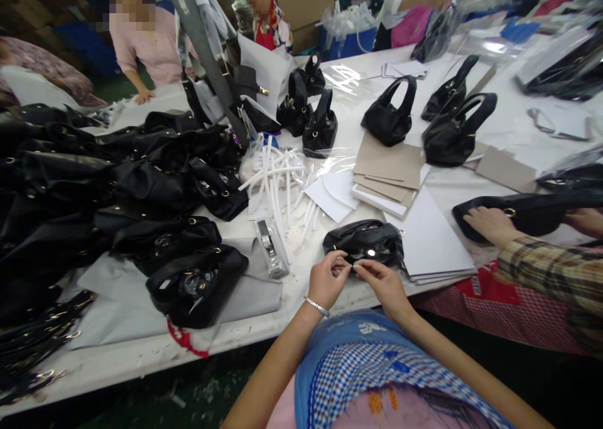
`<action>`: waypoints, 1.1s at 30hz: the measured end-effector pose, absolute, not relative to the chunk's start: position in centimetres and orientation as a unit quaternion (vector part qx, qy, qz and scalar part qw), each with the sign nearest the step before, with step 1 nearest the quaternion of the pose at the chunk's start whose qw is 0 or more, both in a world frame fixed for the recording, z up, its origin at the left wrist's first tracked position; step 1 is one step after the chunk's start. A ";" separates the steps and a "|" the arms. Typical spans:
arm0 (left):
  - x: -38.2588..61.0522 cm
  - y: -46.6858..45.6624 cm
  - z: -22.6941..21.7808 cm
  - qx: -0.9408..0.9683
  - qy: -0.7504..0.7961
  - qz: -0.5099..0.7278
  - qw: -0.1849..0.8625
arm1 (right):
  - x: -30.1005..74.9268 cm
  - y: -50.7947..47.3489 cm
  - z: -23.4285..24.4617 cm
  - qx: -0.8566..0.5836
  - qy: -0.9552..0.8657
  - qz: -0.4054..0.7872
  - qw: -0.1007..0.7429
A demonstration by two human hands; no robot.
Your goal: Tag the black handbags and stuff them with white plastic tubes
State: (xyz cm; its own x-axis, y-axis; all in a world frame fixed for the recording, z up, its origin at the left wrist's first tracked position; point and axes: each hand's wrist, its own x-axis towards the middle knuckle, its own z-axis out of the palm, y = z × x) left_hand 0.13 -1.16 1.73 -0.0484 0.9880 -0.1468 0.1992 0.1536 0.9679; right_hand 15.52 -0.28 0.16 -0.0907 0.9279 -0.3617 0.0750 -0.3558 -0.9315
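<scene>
A small black handbag (365,237) lies at the table's front edge, just ahead of me. My left hand (328,279), with a silver bangle at the wrist, pinches at the bag's near side. From the other side my right hand (382,283) pinches close to it, fingertips almost meeting the left ones. What lies between the fingertips is too small to name. A round, bright metal piece shows on the bag above my right fingers. White cardboard sheets (436,237) are stacked right of the bag, and a metal-and-clear tape dispenser (272,250) stands to its left.
Many black handbags (155,178) are heaped on the left. White tubes (277,184) lie mid-table near grey-brown boards (389,165). Several bags stand farther back. A co-worker's plaid sleeve (541,266) and hand reach in at right onto a black bag (532,212). Other people stand across the table.
</scene>
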 end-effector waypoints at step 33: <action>1.7 -2.5 1.0 0.275 0.555 0.457 0.639 | 15.2 -0.1 -0.2 -0.569 -0.675 0.348 0.316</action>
State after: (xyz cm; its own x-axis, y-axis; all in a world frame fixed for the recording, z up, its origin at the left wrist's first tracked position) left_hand 1.68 -2.54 1.00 -0.0323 0.8889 -0.4570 -0.2781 0.4311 0.8583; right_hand 15.19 -0.14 -0.21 -0.1534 0.9877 0.0306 0.5481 0.1108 -0.8291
